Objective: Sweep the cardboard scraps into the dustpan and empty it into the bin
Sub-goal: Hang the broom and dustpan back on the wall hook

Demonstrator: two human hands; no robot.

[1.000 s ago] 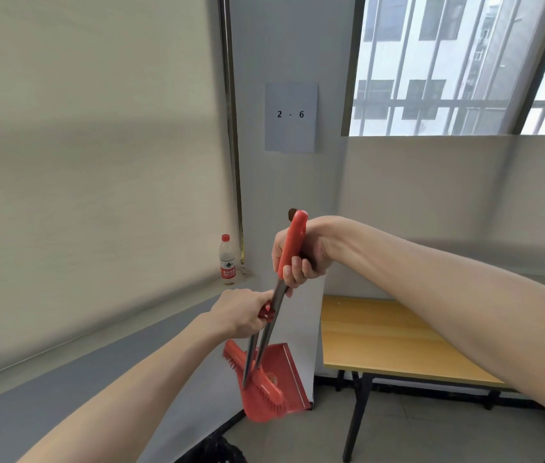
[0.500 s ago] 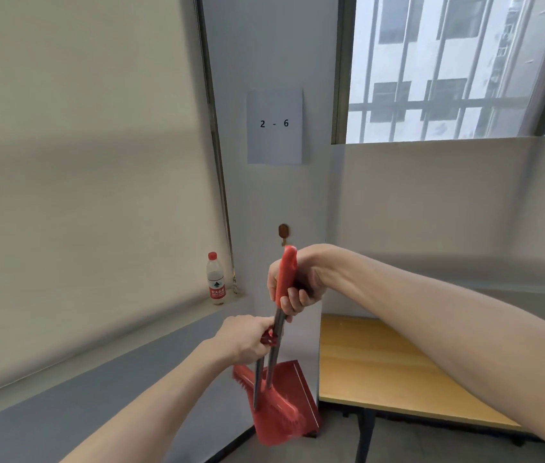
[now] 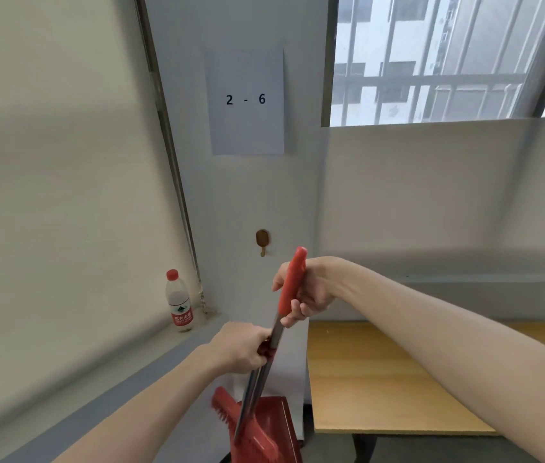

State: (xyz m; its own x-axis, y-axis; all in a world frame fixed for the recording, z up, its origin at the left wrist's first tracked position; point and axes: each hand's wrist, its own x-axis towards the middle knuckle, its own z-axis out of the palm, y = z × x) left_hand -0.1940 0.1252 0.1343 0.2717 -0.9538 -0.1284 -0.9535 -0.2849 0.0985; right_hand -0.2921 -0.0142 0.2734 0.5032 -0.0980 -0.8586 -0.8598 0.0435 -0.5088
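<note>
Dustpan (image 3: pixel 272 429) and broom (image 3: pixel 292 289) are held together at lower centre: right hand (image 3: pixel 311 295) gripping the red handle, left hand (image 3: pixel 241 349) gripping the shafts; separation is judged next.

Two hands (image 3: pixel 241 349), one dustpan (image 3: pixel 272 426), one brush (image 3: pixel 247 429), one bottle (image 3: pixel 179 302), one table (image 3: pixel 381 379)

We see a bottle (image 3: pixel 179 302) on the ledge (image 3: pixel 150 359), in its far corner; hook (image 3: pixel 262 241) on the wall right of it; table (image 3: pixel 381 379) further right, dustpan (image 3: pixel 271 429) off its left edge.
</note>
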